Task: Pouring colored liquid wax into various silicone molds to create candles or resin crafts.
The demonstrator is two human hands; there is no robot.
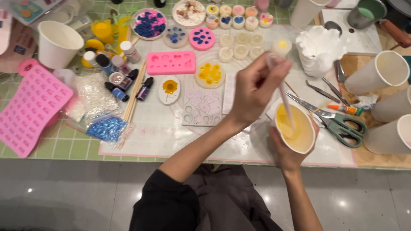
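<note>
Hands, two: left (257,92) gripping one stick (286,105), right (287,155) one cup (295,127)

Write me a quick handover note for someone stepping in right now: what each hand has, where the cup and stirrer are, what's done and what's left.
Left hand: pinching a thin white stir stick, its tip down in the yellow liquid.
Right hand: gripping a white paper cup of pale yellow liquid from below, at the near edge of the mat.
Done: round clear mould of yellow flower shapes and a row of small white filled cups sit further back.
Left: the liquid is in the cup, unpoured; the clear flat mould sheet beside the left wrist looks empty.
Mind the green-handled scissors lying just right of the cup.
</note>
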